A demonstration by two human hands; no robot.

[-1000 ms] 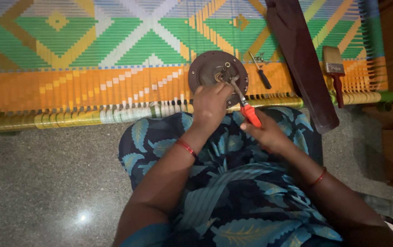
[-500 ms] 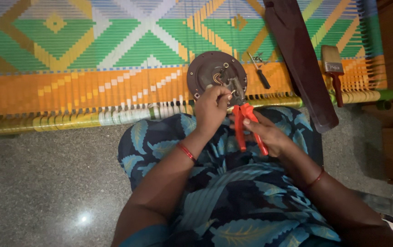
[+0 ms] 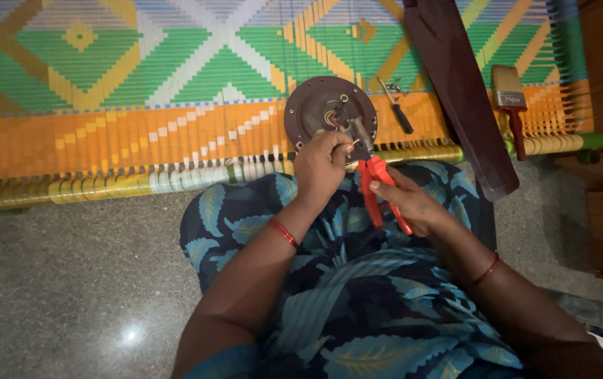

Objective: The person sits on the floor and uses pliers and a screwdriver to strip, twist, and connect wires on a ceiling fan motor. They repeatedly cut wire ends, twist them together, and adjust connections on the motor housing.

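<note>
- The round brown motor plate (image 3: 315,105) lies on the woven cot (image 3: 140,84), at its near orange edge; small wires and a metal fitting sit at the plate's middle.
- The left hand (image 3: 324,165) is curled almost shut at the near rim of the plate — its fingertips pinch a small part or wire there, too small to tell which.
- The right hand (image 3: 410,203) sits just right of and nearer than the plate, fingers wrapped loosely round the red-handled pliers (image 3: 375,186); the two handles stand spread apart, one inside the fingers, one against the palm.
- The pliers' metal nose reaches up onto the plate, touching the fitting beside the left fingertips.
- A black-handled screwdriver (image 3: 397,111) lies on the cot just right of the plate.
- A long dark brown blade (image 3: 463,91) slants across the cot farther right — beyond it rests a paintbrush (image 3: 510,105).
- Both forearms come up over a blue leaf-print lap (image 3: 357,295), nearer than the plate.
</note>
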